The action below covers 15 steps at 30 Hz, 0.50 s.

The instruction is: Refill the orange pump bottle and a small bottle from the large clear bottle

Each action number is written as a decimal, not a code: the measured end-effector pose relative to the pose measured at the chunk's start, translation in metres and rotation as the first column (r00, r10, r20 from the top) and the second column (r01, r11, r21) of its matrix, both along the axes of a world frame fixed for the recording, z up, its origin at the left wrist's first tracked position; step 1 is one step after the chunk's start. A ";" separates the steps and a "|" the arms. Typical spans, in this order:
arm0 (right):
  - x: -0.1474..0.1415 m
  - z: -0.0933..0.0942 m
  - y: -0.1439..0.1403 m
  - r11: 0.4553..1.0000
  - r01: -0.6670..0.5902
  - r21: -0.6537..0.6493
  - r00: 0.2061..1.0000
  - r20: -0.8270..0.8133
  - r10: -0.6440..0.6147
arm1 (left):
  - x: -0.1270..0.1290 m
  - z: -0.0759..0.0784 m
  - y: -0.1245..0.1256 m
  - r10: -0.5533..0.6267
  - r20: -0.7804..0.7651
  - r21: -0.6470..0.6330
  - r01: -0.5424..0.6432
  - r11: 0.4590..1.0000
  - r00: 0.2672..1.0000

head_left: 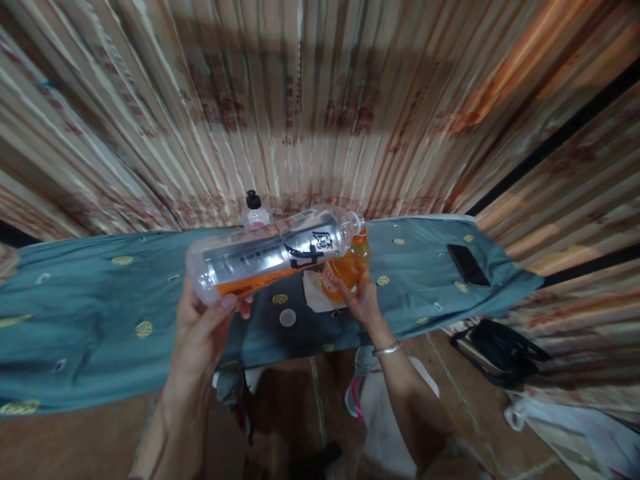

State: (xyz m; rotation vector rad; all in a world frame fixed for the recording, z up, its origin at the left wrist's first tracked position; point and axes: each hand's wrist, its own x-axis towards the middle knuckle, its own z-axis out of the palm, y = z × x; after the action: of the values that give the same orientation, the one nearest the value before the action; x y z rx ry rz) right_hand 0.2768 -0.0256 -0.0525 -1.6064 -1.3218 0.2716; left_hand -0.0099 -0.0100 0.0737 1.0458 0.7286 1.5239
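Note:
My left hand (203, 327) is wrapped round the base of a large clear plastic bottle (270, 250) with a silver and orange label. That bottle lies tilted, nearly level, its uncapped neck at the mouth of a smaller bottle of orange liquid (357, 257). Whether the two mouths touch I cannot tell. Around the smaller bottle closes my right hand (363, 300), holding it upright over a white tissue (315, 290). A round, pale bottle cap (287, 318) lies on the cloth between my hands. The clear bottle looks mostly empty.
A green patterned cloth (110, 320) covers the long narrow table. Behind the large bottle stands a small bottle with a black top (254, 207). A black phone (467, 265) lies at the right. Pleated curtains (300, 100) hang close behind, and a dark bag (500, 353) is on the floor.

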 end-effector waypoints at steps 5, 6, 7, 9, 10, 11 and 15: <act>-0.005 0.006 0.000 0.999 0.026 -0.029 0.996 -0.085 -0.028 | -0.001 0.001 -0.001 0.021 -0.025 -0.050 -0.022 0.999 0.999; -0.006 0.007 0.001 0.999 0.021 -0.031 0.995 -0.097 -0.024 | -0.001 0.001 -0.002 0.025 -0.029 -0.060 -0.027 0.998 0.999; -0.007 0.009 0.001 0.999 0.019 -0.033 0.994 -0.106 -0.022 | 0.000 0.002 -0.002 0.030 -0.032 -0.068 -0.032 0.997 0.999; -0.007 0.010 0.001 0.999 0.017 -0.031 0.994 -0.109 -0.021 | 0.000 0.002 -0.002 0.033 -0.038 -0.080 -0.036 0.996 0.999; -0.008 0.011 0.001 0.999 0.017 -0.029 0.994 -0.104 -0.020 | 0.000 0.002 -0.003 0.033 -0.041 -0.084 -0.036 0.996 0.999; -0.007 0.011 0.001 0.999 0.016 -0.029 0.995 -0.097 -0.019 | 0.000 0.002 -0.003 0.033 -0.041 -0.085 -0.036 0.996 0.999; -0.007 0.012 -0.001 0.999 0.016 -0.048 0.996 -0.083 -0.020 | -0.001 0.002 -0.003 0.030 -0.022 -0.071 -0.032 0.997 0.999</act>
State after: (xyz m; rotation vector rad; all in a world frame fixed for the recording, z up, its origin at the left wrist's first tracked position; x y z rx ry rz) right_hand 0.2696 -0.0264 -0.0407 -1.6279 -1.2454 0.3575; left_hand -0.0111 -0.0126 0.0757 1.0027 0.8118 1.5040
